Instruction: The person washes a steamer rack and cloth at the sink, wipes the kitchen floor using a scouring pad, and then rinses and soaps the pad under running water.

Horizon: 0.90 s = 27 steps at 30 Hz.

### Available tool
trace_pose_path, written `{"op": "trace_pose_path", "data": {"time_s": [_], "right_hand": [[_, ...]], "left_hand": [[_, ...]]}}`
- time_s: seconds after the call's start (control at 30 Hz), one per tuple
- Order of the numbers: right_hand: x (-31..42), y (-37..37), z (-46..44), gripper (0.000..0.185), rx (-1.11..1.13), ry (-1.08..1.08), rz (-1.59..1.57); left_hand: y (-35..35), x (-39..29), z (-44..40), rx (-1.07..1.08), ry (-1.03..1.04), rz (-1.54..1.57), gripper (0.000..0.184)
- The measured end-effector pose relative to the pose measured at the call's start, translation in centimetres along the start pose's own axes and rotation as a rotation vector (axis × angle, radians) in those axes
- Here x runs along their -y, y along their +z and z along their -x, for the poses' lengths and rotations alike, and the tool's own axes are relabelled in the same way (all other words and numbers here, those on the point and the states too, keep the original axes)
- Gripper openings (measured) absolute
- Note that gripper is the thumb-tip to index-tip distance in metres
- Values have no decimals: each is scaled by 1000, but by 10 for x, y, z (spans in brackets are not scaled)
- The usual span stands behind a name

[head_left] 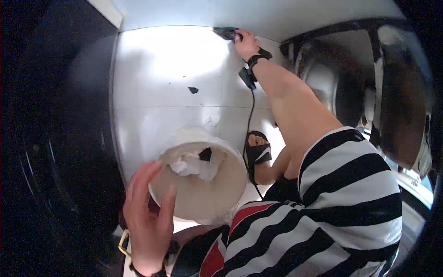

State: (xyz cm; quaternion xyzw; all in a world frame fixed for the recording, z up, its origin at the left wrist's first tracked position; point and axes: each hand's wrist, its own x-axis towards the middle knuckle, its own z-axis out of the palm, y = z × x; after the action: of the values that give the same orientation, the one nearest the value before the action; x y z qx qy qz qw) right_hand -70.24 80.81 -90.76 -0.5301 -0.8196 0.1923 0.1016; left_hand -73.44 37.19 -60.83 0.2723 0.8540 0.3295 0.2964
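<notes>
My right hand (248,44) reaches to the base of the far wall, with its fingers closed on a dark, greenish-black crumpled thing (224,33) whose kind I cannot make out. Close to my body stands a white bin (203,201), holding crumpled white tissue (196,167) and a black scrap (205,154). At the bin's left side, my left hand (150,207) is raised with fingers apart and nothing in them. A small black piece (193,90) lies on the floor between the bin and the wall.
White floor tiles (152,99) carry a few tiny specks. A dark glossy panel (69,138) rises at the left, and dark-framed furniture (350,69) stands at the right. A black cable (250,115) hangs from my right wrist past my sandalled foot (258,147).
</notes>
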Motion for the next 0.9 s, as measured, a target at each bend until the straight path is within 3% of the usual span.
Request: {"op": "trace_pose_path", "data": {"time_s": [0.1, 0.17, 0.2, 0.27, 0.3, 0.37, 0.4, 0.43, 0.47, 0.53, 0.6, 0.67, 0.77, 0.8, 0.87, 0.9], "right_hand": [[26, 20, 18, 33, 19, 66, -26], [50, 30, 40, 33, 102, -43, -20], [56, 44, 50, 33, 184, -109, -36], [72, 52, 85, 33, 254, -243, -92], [73, 57, 101, 32, 317, -335, -100], [80, 49, 111, 30, 589, -490, -115], [87, 47, 111, 29, 717, -549, -128], [85, 68, 89, 26, 728, -777, -257], [97, 67, 76, 24, 746, -737, -417], [122, 65, 43, 26, 738, -739, -416], [136, 70, 9, 30, 543, -929, -138], [150, 34, 21, 32, 430, -839, 247], [123, 65, 35, 35, 366, -942, 87], [118, 70, 39, 35, 386, -948, 83], [102, 76, 49, 35, 356, -1097, 23], [94, 78, 58, 35, 321, -1205, 56]], "left_hand": [[10, -15, -40, 62, 79, -134, 38], [24, -11, -56, -86, 164, -581, 40], [29, -10, -63, -85, 162, -587, 40], [34, -9, -68, 126, -102, -543, 41], [36, -8, -67, 120, -109, -547, 41], [40, -6, -65, 254, -319, -400, 41], [43, -2, -58, 238, -330, -401, 41], [45, 3, -47, 148, -236, -369, 41], [46, 6, -37, 66, -140, -339, 41], [49, 4, -22, 10, -125, -317, 45], [53, 1, -5, -193, -26, -372, 50], [52, -6, 13, -236, -31, -346, 51], [55, -7, 45, -315, -123, -61, 43], [55, -4, 58, -315, -144, -61, 43], [53, 1, 84, -243, -407, -83, 34], [53, 5, 90, -230, -412, -77, 34]]}}
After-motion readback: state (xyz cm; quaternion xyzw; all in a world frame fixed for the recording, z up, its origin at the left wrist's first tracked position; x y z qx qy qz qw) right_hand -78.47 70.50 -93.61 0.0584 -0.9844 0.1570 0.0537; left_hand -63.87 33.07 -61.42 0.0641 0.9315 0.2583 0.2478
